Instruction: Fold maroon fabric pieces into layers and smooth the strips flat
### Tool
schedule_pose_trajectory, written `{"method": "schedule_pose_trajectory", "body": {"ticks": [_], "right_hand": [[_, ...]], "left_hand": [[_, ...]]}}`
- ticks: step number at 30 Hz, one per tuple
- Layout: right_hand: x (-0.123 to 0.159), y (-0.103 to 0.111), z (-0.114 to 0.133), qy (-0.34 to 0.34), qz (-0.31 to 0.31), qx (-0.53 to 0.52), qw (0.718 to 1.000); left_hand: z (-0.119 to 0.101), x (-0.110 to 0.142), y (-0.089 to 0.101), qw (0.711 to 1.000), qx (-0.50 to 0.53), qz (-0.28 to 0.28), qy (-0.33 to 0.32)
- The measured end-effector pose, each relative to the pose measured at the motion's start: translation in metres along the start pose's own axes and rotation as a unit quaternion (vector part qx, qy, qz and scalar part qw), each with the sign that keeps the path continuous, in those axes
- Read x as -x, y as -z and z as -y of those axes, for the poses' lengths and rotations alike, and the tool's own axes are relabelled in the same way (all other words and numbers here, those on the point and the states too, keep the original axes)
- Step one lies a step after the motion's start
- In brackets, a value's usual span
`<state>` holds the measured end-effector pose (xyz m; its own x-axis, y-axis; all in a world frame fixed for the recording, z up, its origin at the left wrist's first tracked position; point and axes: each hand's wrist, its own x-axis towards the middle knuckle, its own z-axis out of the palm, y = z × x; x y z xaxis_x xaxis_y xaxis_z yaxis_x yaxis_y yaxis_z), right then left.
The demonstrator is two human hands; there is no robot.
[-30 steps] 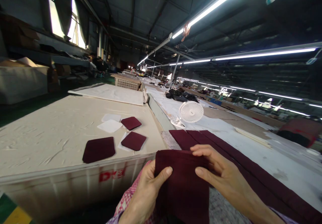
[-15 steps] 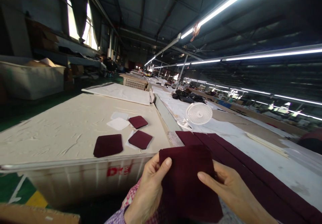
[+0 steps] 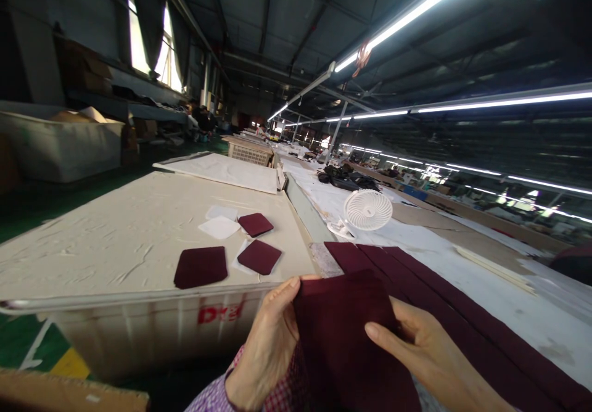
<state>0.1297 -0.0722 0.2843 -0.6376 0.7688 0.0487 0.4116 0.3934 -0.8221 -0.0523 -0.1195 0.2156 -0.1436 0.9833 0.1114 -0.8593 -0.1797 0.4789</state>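
Note:
A dark maroon fabric piece (image 3: 351,344) is held up in front of me between both hands. My left hand (image 3: 272,332) grips its left edge near the upper corner, thumb along the edge and the other fingers partly behind the cloth. At the right edge my right hand (image 3: 416,344) pinches it, thumb on the front face and fingers behind. The lower end of the piece runs out of view. Long maroon fabric strips (image 3: 444,301) lie side by side on the white table, behind and right of my right hand.
Left, a cream-covered surface on a bin (image 3: 152,214) carries a maroon square (image 3: 201,267), two smaller maroon pieces (image 3: 259,256) and white pieces (image 3: 219,227). A white fan (image 3: 367,210) stands on the white table (image 3: 416,233); dark items (image 3: 346,177) lie beyond. A cardboard box (image 3: 69,393) is at lower left.
My left thumb has shifted from the front face of the fabric to its upper left edge. The fabric's upper part now bends slightly. My right hand keeps its pinch in nearly the same place.

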Motion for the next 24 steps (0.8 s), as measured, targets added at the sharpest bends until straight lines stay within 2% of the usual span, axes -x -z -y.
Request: {"method": "schedule_pose_trajectory", "body": {"ticks": [9,12,15,18,21,24], "right_hand": [[-0.002,0.001,-0.004,-0.009,-0.001,0.0,1.0],[-0.003,0.003,-0.003,-0.022,-0.007,-0.011,1.0],[-0.002,0.004,-0.002,-0.023,-0.012,-0.024,0.999],[-0.001,0.002,-0.001,-0.017,-0.019,-0.032,0.999],[-0.002,0.0,-0.005,-0.023,-0.024,-0.039,0.999],[-0.006,-0.002,-0.011,-0.041,-0.066,-0.061,0.995]], "left_hand": [[0.0,-0.002,-0.001,1.0,0.007,0.024,0.005],[0.002,-0.001,0.001,0.998,0.022,0.055,0.007],[0.008,-0.001,0.003,0.996,-0.024,0.088,-0.02],[0.016,-0.002,0.004,0.995,-0.069,0.062,-0.026],[0.023,-0.004,0.004,0.997,-0.071,0.029,-0.029],[0.025,-0.006,0.006,0.996,-0.076,0.021,-0.042]]}}
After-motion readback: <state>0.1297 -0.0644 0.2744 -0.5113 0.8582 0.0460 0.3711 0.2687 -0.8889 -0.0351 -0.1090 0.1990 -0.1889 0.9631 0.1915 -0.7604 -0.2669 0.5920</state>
